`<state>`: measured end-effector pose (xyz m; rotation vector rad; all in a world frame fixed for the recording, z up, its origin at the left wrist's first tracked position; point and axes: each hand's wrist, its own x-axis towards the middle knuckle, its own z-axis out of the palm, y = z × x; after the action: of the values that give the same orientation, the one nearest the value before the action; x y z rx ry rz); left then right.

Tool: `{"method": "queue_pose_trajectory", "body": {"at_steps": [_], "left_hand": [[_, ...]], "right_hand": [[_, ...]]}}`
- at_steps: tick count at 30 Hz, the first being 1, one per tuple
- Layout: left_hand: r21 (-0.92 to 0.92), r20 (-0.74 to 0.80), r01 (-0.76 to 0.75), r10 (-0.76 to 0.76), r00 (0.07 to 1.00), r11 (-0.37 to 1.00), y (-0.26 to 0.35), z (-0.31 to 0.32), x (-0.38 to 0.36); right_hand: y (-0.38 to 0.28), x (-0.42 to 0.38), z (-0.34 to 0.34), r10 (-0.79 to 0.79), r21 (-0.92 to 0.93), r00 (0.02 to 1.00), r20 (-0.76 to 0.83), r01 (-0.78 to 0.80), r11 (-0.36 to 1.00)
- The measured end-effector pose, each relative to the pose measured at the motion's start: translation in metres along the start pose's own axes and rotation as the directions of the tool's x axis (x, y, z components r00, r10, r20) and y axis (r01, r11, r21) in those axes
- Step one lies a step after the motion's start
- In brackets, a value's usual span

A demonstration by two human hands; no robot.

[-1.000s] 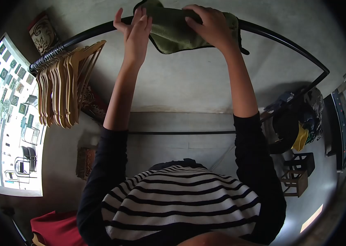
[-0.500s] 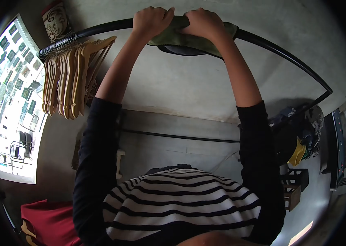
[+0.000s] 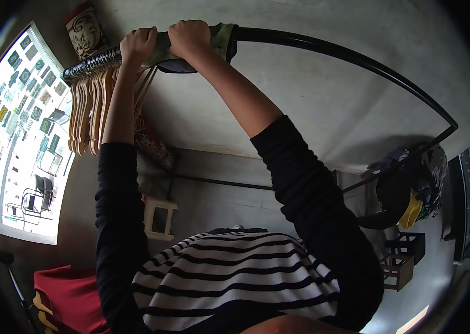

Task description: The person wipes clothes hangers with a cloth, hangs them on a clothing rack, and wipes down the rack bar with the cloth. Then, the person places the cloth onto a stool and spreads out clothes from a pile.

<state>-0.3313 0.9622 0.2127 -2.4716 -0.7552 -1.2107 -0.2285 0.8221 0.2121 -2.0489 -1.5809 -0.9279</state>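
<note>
Around rail [image 3: 313,42], green cloth [image 3: 161,50], in left grip [image 3: 136,47], right grip [image 3: 190,39]

Green cloth [image 3: 221,37], dark-edged, lay wrapped over the black rail [image 3: 324,44], bunched and creased; a darker fold sagged below.
</note>
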Motion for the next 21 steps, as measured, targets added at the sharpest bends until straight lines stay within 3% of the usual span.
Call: {"method": "queue_pose_trajectory", "body": {"at_steps": [3,5,6,9,11,13,17,19,21], "left_hand": [[-0.073,-0.119,-0.064,0.055,0.991,0.995,0.046,-0.003,-0.004],[-0.057,-0.035,-0.034,0.032,0.999,0.998,0.082,-0.009,-0.003],[-0.066,-0.012,-0.053,0.052,0.999,0.996,0.099,-0.008,-0.001],[-0.024,-0.119,-0.185,0.181,0.976,0.982,0.162,0.004,0.004],[-0.055,-0.010,-0.229,0.228,0.974,0.972,0.216,-0.006,0.005],[-0.179,0.108,-0.098,0.119,0.987,0.979,0.272,-0.010,0.011],[-0.316,0.103,-0.156,0.197,0.975,0.936,0.361,-0.012,0.017],[-0.392,0.174,-0.141,0.224,0.959,0.909,0.386,-0.015,0.021],[-0.379,0.140,-0.166,0.233,0.962,0.910,0.394,-0.009,0.023]], "right_hand": [[0.012,0.000,-0.008,-0.035,-0.027,0.998,-0.052,0.033,0.999],[0.037,-0.020,-0.027,-0.033,-0.011,0.997,0.063,0.034,0.999],[0.052,-0.032,-0.036,-0.054,-0.013,0.998,0.028,0.054,0.998],[0.104,-0.066,-0.068,-0.077,-0.051,0.997,-0.003,0.076,0.996],[0.147,-0.089,-0.084,-0.071,-0.120,0.997,0.003,0.071,0.990],[0.195,-0.114,-0.099,-0.064,-0.136,0.998,-0.017,0.062,0.989],[0.244,-0.158,-0.156,0.175,-0.020,0.970,0.168,-0.175,0.984],[0.260,-0.171,-0.163,0.246,-0.077,0.958,0.146,-0.237,0.969],[0.265,-0.172,-0.162,0.247,-0.097,0.964,0.102,-0.237,0.967]]}}
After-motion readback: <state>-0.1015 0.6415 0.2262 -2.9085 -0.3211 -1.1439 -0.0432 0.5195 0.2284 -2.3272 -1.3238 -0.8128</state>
